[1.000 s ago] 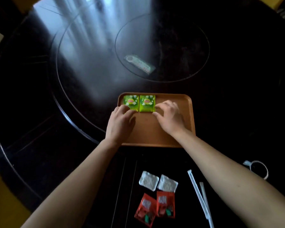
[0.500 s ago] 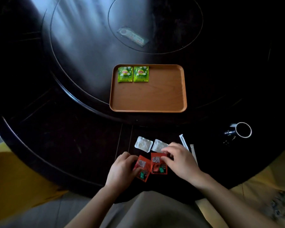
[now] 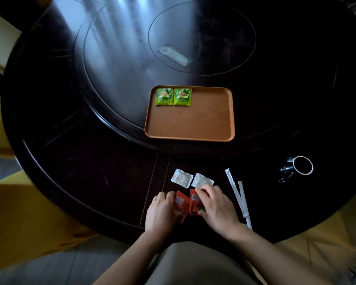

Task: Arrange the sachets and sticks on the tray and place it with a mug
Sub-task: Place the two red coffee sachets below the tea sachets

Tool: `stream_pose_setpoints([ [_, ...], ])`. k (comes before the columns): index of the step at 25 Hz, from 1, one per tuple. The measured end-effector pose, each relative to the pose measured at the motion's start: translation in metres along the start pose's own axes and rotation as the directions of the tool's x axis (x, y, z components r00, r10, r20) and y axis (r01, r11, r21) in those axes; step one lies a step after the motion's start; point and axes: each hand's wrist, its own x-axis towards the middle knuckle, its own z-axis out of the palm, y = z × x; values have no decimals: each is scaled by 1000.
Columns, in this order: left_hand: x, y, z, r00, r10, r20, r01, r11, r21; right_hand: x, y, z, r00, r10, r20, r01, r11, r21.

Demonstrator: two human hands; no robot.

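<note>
Tray [image 3: 190, 124], wooden, lies flat on the dark round table [image 3: 90, 161]; first green sachet [image 3: 164, 96] and second green sachet [image 3: 182, 96] sit side by side, edges touching, in its eleven o'clock corner. At six o'clock from the tray, near the table edge, left white sachet [image 3: 182, 178] and right white sachet [image 3: 201, 180] lie just beside each other. At six o'clock from these, left hand [image 3: 160, 212] pinches the tilted left red sachet [image 3: 181, 202] with curled fingers; right hand [image 3: 218, 208] grips the right red sachet [image 3: 194, 200] between fingertips and thumb. Two paper sticks [image 3: 233, 188] lie at the right hand's three o'clock, nearly parallel. Mug [image 3: 302, 165] stands upright at four o'clock from the tray, well apart from the sticks
</note>
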Motion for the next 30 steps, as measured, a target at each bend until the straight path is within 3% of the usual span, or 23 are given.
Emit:
stream_pose_setpoints([
  [8, -1, -4, -9, 994, -106, -19, 96, 955, -282, 9, 2, -2, 999, 44, 16, -44, 999, 9],
  [14, -6, -13, -29, 976, -215, 23, 192, 815, -546, 5, -1, 0, 994, 75, -75, -76, 997, -13],
  [17, -8, -14, -38, 971, -237, 24, 205, 780, -592, 1, 0, -6, 989, 76, -127, -53, 983, 177],
  [20, -5, -14, -46, 969, -246, 2, 193, 752, -630, 7, 0, -22, 978, 190, -82, -117, 836, 536],
  [30, 54, -1, -99, 945, -215, -246, 12, 775, -632, 82, 5, -93, 904, 387, -183, -142, 674, 725],
])
